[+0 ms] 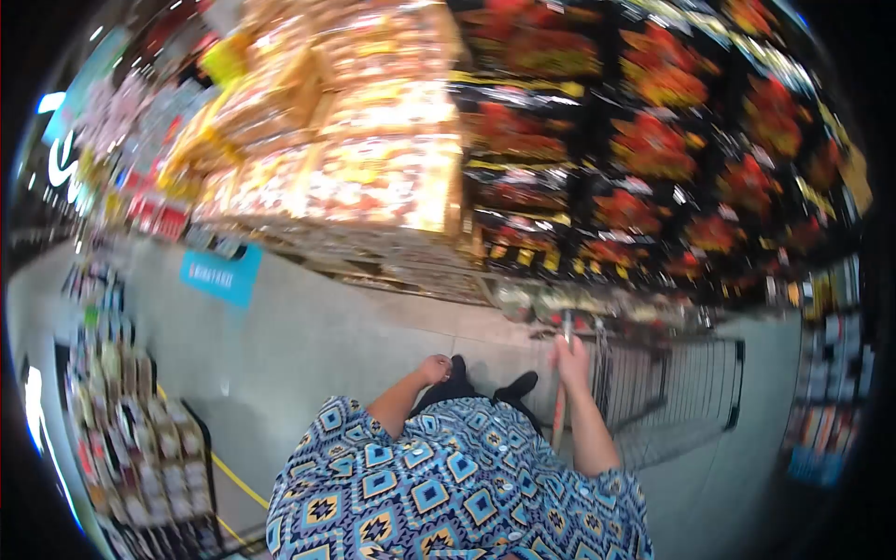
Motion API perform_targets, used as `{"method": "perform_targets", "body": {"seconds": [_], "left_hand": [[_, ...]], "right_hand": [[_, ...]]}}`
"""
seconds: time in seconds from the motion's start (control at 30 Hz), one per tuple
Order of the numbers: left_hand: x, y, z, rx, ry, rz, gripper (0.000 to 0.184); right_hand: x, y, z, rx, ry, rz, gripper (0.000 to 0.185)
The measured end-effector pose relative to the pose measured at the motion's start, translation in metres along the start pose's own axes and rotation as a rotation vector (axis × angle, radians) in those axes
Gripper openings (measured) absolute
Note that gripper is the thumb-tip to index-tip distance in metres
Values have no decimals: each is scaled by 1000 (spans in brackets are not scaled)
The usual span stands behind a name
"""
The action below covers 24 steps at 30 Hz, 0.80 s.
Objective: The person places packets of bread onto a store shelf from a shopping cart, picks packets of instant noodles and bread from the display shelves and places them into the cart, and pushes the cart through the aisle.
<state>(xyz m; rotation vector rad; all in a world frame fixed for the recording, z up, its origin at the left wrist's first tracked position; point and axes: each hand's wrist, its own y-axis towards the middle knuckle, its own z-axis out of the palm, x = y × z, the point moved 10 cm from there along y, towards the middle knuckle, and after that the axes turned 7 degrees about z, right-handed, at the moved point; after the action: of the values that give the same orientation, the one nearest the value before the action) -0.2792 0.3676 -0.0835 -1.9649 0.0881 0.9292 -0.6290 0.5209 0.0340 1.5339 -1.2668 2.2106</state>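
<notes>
My right hand (pixel 571 362) is closed around the handle (pixel 559 417) of a wire shopping cart. The cart's wire basket (pixel 686 383) extends to the right, beside my body. My left hand (pixel 435 369) hangs in front of my patterned shirt, near my dark shoe (pixel 457 367). Its fingers look loosely curled in, and I see nothing in them. It touches neither the cart nor the goods. Ahead stands a tall stack of black packets with red and yellow pictures (pixel 658 145), next to a bright stack of orange-and-clear packets (pixel 378 154). Their print is blurred.
A blue sign (pixel 220 274) projects at the foot of the stacks, on the left. Shelves of packaged goods (pixel 140 434) stand at the lower left, near a yellow floor line (pixel 239 480). Another goods rack (pixel 831 383) is at the far right. Grey floor (pixel 308 322) runs between them.
</notes>
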Motion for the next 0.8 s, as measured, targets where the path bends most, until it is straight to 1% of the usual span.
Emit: {"method": "perform_targets", "body": {"seconds": [0.03,0.1,0.13,0.23,0.3,0.47,0.53,0.57,0.6,0.63,0.67,0.7,0.73,0.8], "left_hand": [[4,2,-3,-11,-16,23,25],[11,-1,-10,-55,-56,43,27],[24,6,-30,-68,-45,58,28],[46,-5,-44,-165,-159,62,29],[59,-18,-58,-171,-196,57,28],[131,-45,-119,-264,-274,-9,26],[175,-50,-137,-277,-284,-27,26],[204,-44,-146,-268,-181,19,24],[224,-43,-159,-256,-76,63,23],[236,-54,-170,-257,-82,67,23],[260,-69,-178,-278,-241,-63,22],[282,-85,-182,-297,-401,-195,21],[292,-97,-192,-295,-406,-190,21],[323,-121,-209,-329,-434,-218,20]], "right_hand": [[-13,9,0,29,60,15,18],[-7,3,-3,-56,-111,35,19],[-10,3,15,-59,-101,37,20],[-11,0,20,-32,-74,48,22],[-11,-2,29,-1,-104,15,23],[-17,-10,44,-87,-231,-35,25],[-14,-18,51,-129,-388,-97,26],[-7,-21,55,-169,-500,-181,26],[-18,-13,48,-196,-578,-158,21],[-10,-18,57,-248,-746,-227,18],[5,-32,69,-304,-913,-296,15],[6,-37,71,-353,-1003,-150,15],[15,-59,93,-356,-899,-24,17],[-20,-35,71,-398,-711,-56,14]]}}
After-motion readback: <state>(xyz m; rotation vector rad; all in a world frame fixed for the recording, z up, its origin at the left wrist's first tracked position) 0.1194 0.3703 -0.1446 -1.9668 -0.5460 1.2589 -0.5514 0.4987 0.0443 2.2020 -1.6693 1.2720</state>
